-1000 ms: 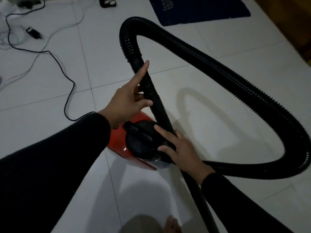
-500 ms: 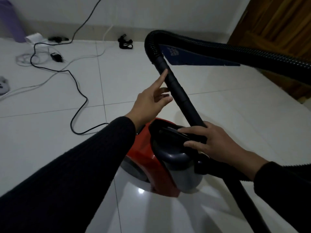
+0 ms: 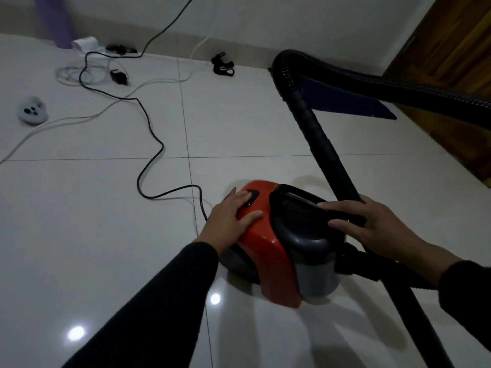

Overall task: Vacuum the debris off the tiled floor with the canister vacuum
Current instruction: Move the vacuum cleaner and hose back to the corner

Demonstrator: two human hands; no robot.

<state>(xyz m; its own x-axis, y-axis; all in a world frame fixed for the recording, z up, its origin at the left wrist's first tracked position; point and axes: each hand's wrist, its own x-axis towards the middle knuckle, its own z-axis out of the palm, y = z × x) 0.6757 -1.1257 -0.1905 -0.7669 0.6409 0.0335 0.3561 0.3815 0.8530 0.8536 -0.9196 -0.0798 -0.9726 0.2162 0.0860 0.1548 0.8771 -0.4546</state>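
A red and grey canister vacuum (image 3: 273,251) sits on the white tiled floor (image 3: 106,235) near the middle. My left hand (image 3: 231,217) lies flat on its red rear top, fingers straight, over a black button (image 3: 252,197). My right hand (image 3: 372,224) rests on the black carry handle (image 3: 295,200), with the rigid black wand (image 3: 329,160) passing behind it. The ribbed hose (image 3: 398,88) arcs from the wand's top off to the right. The vacuum's black power cord (image 3: 151,134) snakes away across the tiles toward the back wall.
Along the back wall lie white cables (image 3: 77,75), a black adapter (image 3: 118,75), a black strap (image 3: 223,65) and a purple container (image 3: 53,19). A grey controller (image 3: 32,112) is at the far left. A blue mat (image 3: 345,102) and a wooden door (image 3: 451,75) are on the right.
My left hand left the wand and came down flat onto the vacuum's red top. My right hand stayed at the carry handle. The view tilted up toward the wall.
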